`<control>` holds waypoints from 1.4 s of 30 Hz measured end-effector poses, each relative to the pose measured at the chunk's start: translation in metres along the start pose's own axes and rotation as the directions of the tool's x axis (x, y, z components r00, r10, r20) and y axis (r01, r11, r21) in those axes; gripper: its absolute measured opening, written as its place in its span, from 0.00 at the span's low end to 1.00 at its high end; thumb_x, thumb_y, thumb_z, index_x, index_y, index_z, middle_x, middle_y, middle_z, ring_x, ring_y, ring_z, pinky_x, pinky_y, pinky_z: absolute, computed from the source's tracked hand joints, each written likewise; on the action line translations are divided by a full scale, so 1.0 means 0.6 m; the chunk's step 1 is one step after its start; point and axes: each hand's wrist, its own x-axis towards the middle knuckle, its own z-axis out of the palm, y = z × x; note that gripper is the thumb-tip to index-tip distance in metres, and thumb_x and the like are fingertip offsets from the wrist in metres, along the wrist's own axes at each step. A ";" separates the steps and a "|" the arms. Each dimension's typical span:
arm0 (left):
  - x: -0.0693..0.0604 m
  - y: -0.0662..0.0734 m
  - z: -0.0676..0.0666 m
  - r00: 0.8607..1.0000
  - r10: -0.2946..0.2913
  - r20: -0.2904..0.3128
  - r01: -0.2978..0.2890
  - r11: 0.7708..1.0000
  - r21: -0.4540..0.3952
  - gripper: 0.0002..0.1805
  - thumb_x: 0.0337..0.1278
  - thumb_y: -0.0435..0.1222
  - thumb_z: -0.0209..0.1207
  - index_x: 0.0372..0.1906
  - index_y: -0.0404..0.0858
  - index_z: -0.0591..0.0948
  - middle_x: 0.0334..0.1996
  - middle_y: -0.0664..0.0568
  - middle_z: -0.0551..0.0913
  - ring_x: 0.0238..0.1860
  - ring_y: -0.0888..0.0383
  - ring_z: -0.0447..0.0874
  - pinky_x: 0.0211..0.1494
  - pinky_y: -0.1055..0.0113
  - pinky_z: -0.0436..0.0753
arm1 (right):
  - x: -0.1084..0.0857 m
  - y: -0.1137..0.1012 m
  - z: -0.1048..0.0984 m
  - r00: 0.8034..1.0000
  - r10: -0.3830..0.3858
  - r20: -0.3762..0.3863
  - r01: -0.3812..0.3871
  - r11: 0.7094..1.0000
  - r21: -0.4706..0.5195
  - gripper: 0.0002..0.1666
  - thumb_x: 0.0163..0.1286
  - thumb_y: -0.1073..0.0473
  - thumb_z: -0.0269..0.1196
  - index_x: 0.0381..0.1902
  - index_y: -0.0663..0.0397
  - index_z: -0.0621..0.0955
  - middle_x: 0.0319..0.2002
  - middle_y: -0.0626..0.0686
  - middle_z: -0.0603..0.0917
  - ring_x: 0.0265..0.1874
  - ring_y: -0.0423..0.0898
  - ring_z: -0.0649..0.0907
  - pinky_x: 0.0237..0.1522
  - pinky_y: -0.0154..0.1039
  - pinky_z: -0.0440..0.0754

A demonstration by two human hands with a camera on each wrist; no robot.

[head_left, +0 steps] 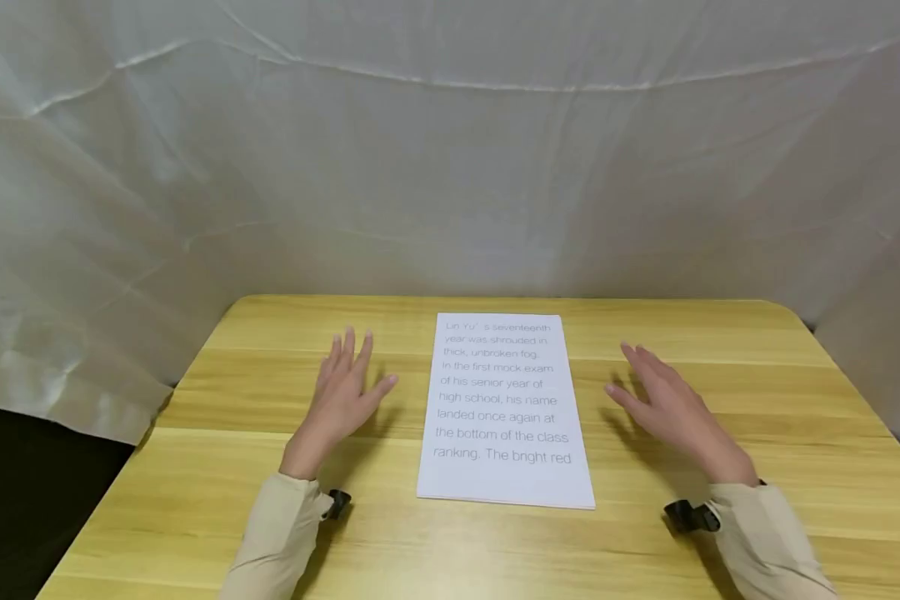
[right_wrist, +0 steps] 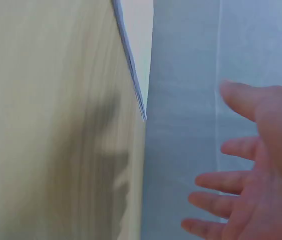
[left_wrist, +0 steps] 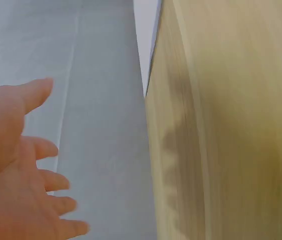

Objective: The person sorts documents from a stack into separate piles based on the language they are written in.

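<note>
A stack of white paper sheets (head_left: 504, 479) printed with large English text lies flat near the middle of the table. To its left, my left hand (head_left: 337, 398) hovers with fingers spread, apart from the paper and holding nothing. On the other side, my right hand (head_left: 675, 412) is held over the wood, its fingers extended and nothing in its grasp. The left wrist view shows the left hand (left_wrist: 20, 170) with a corner of the paper (left_wrist: 146, 40) beyond. In the right wrist view, the stack's layered edge (right_wrist: 129, 60) appears past the right hand (right_wrist: 253, 170).
The wooden table (head_left: 217, 500) has rounded far corners. A pale cloth curtain (head_left: 450, 183) hangs behind it and along the sides. A dark area (head_left: 30, 492) lies beyond the table's left edge. Each sleeve has a small black device (head_left: 692, 517) at the wrist.
</note>
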 end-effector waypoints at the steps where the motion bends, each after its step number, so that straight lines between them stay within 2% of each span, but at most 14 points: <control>1: 0.000 0.004 0.000 1.000 -0.005 0.028 0.007 0.997 -0.073 0.44 0.69 0.55 0.48 0.76 0.34 0.46 0.75 0.38 0.33 0.73 0.39 0.25 0.70 0.38 0.34 | 0.001 -0.005 0.002 1.000 0.001 -0.010 0.000 0.999 0.042 0.44 0.74 0.43 0.53 0.74 0.67 0.53 0.70 0.74 0.54 0.67 0.72 0.56 0.62 0.69 0.56; 4: 0.004 0.016 0.005 0.994 -0.003 0.110 0.034 0.959 -0.280 0.41 0.71 0.52 0.48 0.76 0.35 0.47 0.75 0.39 0.37 0.74 0.40 0.31 0.70 0.38 0.40 | 0.004 -0.013 0.014 0.999 0.012 -0.040 -0.005 0.985 0.170 0.39 0.75 0.48 0.53 0.72 0.69 0.57 0.67 0.73 0.61 0.64 0.70 0.64 0.60 0.65 0.64; 6: 0.009 0.022 0.011 0.987 0.005 0.159 0.060 0.913 -0.403 0.39 0.72 0.50 0.49 0.76 0.36 0.48 0.76 0.40 0.40 0.74 0.40 0.36 0.71 0.40 0.45 | 0.011 -0.017 0.024 0.998 0.032 -0.054 -0.018 0.971 0.237 0.36 0.76 0.51 0.53 0.71 0.69 0.60 0.64 0.72 0.67 0.60 0.69 0.69 0.57 0.63 0.70; 8: 0.014 0.026 0.018 0.981 -0.020 0.195 0.116 0.860 -0.496 0.37 0.72 0.47 0.49 0.76 0.38 0.50 0.75 0.40 0.47 0.73 0.41 0.46 0.70 0.42 0.53 | 0.021 -0.019 0.035 0.996 0.059 -0.060 -0.039 0.956 0.290 0.33 0.76 0.52 0.53 0.69 0.69 0.63 0.61 0.70 0.72 0.57 0.66 0.74 0.53 0.58 0.75; 9: 0.016 0.027 0.022 0.978 -0.041 0.206 0.147 0.834 -0.532 0.37 0.72 0.47 0.50 0.76 0.38 0.52 0.74 0.40 0.50 0.72 0.41 0.52 0.69 0.42 0.57 | 0.028 -0.020 0.040 0.996 0.074 -0.056 -0.054 0.950 0.309 0.32 0.75 0.53 0.53 0.69 0.69 0.64 0.58 0.68 0.74 0.55 0.64 0.75 0.50 0.55 0.77; 12: 0.025 0.028 0.036 0.971 -0.117 0.209 0.222 0.775 -0.592 0.34 0.72 0.45 0.50 0.75 0.36 0.56 0.68 0.38 0.62 0.60 0.42 0.69 0.60 0.47 0.71 | 0.047 -0.021 0.054 0.993 0.110 -0.047 -0.088 0.938 0.336 0.30 0.75 0.55 0.54 0.67 0.69 0.67 0.52 0.65 0.79 0.48 0.59 0.79 0.42 0.46 0.80; 14: 0.032 0.030 0.044 0.964 -0.169 0.203 0.260 0.744 -0.615 0.32 0.72 0.42 0.50 0.74 0.35 0.59 0.63 0.38 0.67 0.52 0.44 0.75 0.54 0.52 0.76 | 0.057 -0.018 0.062 0.991 0.128 -0.037 -0.107 0.930 0.353 0.29 0.74 0.56 0.54 0.66 0.70 0.68 0.48 0.64 0.80 0.44 0.56 0.80 0.38 0.41 0.80; 16: 0.038 0.031 0.052 0.960 -0.202 0.194 0.280 0.730 -0.624 0.30 0.71 0.41 0.50 0.73 0.35 0.61 0.60 0.39 0.69 0.46 0.45 0.77 0.49 0.56 0.78 | 0.064 -0.015 0.069 0.989 0.147 -0.025 -0.128 0.922 0.366 0.29 0.74 0.57 0.54 0.66 0.70 0.68 0.47 0.64 0.80 0.41 0.55 0.82 0.36 0.38 0.80; 22: 0.050 0.042 0.068 0.948 -0.243 0.205 0.318 0.719 -0.619 0.29 0.70 0.40 0.52 0.71 0.34 0.64 0.61 0.39 0.70 0.46 0.47 0.78 0.48 0.58 0.78 | 0.081 -0.007 0.085 0.980 0.195 0.041 -0.195 0.902 0.385 0.30 0.74 0.56 0.55 0.67 0.69 0.67 0.47 0.64 0.78 0.39 0.53 0.79 0.34 0.37 0.78; 28: 0.061 0.045 0.076 0.940 -0.245 0.237 0.340 0.731 -0.592 0.29 0.70 0.41 0.52 0.71 0.34 0.64 0.61 0.40 0.72 0.50 0.47 0.77 0.56 0.54 0.76 | 0.089 -0.004 0.083 0.973 0.215 0.080 -0.229 0.888 0.400 0.30 0.73 0.56 0.56 0.67 0.69 0.67 0.48 0.64 0.77 0.38 0.51 0.76 0.36 0.37 0.78; 36: 0.079 0.045 0.080 0.938 -0.250 0.242 0.345 0.760 -0.551 0.28 0.69 0.39 0.53 0.69 0.31 0.66 0.60 0.40 0.73 0.51 0.50 0.76 0.51 0.59 0.79 | 0.101 -0.005 0.082 0.971 0.209 0.115 -0.236 0.913 0.332 0.33 0.72 0.55 0.58 0.67 0.73 0.66 0.48 0.63 0.76 0.43 0.54 0.73 0.42 0.42 0.73; 38: 0.082 0.047 0.080 0.936 -0.253 0.244 0.348 0.768 -0.538 0.23 0.68 0.38 0.54 0.63 0.30 0.72 0.52 0.42 0.76 0.44 0.52 0.75 0.45 0.64 0.78 | 0.105 -0.006 0.083 0.968 0.217 0.126 -0.247 0.915 0.319 0.34 0.71 0.55 0.58 0.67 0.73 0.66 0.47 0.62 0.76 0.45 0.55 0.72 0.44 0.43 0.71; 40: 0.084 0.049 0.081 0.937 -0.249 0.243 0.343 0.782 -0.521 0.14 0.67 0.36 0.55 0.49 0.30 0.76 0.40 0.46 0.76 0.35 0.55 0.72 0.37 0.68 0.74 | 0.107 -0.007 0.085 0.964 0.225 0.142 -0.259 0.914 0.312 0.34 0.71 0.55 0.58 0.67 0.73 0.66 0.46 0.62 0.76 0.45 0.56 0.72 0.44 0.44 0.70; 42: 0.087 0.051 0.083 0.938 -0.246 0.242 0.339 0.787 -0.516 0.08 0.66 0.35 0.56 0.37 0.33 0.74 0.31 0.48 0.71 0.29 0.56 0.67 0.32 0.69 0.69 | 0.108 -0.008 0.086 0.962 0.229 0.152 -0.266 0.913 0.308 0.34 0.71 0.56 0.59 0.66 0.73 0.66 0.45 0.61 0.76 0.45 0.56 0.72 0.43 0.45 0.70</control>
